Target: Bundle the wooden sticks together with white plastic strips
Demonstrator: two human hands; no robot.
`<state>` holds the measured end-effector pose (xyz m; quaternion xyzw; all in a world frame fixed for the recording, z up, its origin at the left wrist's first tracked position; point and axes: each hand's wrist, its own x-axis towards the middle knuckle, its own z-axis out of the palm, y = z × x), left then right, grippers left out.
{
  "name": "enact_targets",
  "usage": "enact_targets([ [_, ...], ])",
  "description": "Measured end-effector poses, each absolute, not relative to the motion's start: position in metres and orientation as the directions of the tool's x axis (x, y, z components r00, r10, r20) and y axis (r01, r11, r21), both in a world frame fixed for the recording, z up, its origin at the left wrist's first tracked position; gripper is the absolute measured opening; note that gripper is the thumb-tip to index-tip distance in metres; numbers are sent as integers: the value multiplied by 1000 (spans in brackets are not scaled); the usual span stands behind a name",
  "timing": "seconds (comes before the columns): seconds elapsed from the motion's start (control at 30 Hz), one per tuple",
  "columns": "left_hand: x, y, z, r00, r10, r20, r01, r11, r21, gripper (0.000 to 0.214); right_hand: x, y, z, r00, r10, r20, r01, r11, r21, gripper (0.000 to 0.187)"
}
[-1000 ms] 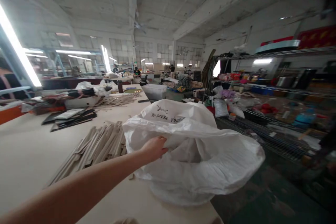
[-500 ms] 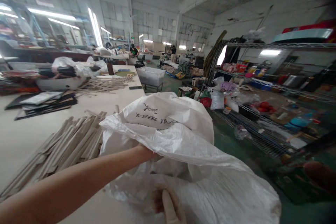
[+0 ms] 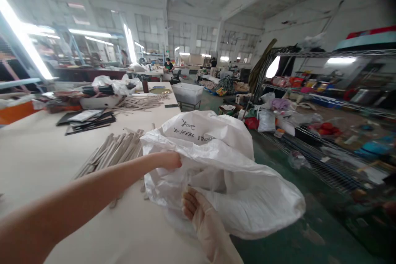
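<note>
A large white woven sack (image 3: pixel 244 177) with handwritten black marks stands at the table's edge, its mouth gaping towards me. My left hand (image 3: pixel 169 160) reaches across from the left and is closed on the sack's rim; the fingertips are hidden by the fabric. Lower down, my right hand (image 3: pixel 198 206) wears a pale glove, and its curled fingers grip the near edge of the same sack. What lies deep inside the sack cannot be made out. A pile of greyish-beige strips (image 3: pixel 116 148) lies on the white table (image 3: pixel 24 144) beyond my left forearm.
Black flat pieces (image 3: pixel 89 120) and more strips (image 3: pixel 139 102) lie farther along the table. A white plastic bin (image 3: pixel 188 93) stands past its far end. Wire shelving (image 3: pixel 309 169) loaded with bags runs along the right. People (image 3: pixel 168 65) are in the background.
My right hand has moved up and shows more clearly at the sack's near edge. My left hand has come out from under the rim fold. The view has turned slightly left.
</note>
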<state>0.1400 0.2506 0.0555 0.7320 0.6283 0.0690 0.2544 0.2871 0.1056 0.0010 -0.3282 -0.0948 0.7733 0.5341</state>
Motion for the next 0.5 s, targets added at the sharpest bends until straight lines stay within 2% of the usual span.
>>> enact_targets([
  [0.1, 142, 238, 65, 262, 854, -448, 857, 8, 516, 23, 288, 93, 2, -201, 897, -394, -799, -383, -463, 32],
  [0.17, 140, 229, 69, 293, 791, -537, 821, 80, 566, 27, 287, 87, 3, -196, 905, -377, -811, -366, -456, 31],
  [0.33, 118, 205, 71, 364, 707, -606, 645, 278, 712, 33, 273, 86, -5, -129, 919, -374, -825, -308, -474, 19],
  [0.5, 95, 180, 60, 411, 651, -638, 451, 462, 763, 35, 249, 85, -15, -226, 893, -390, -778, -406, -479, 31],
])
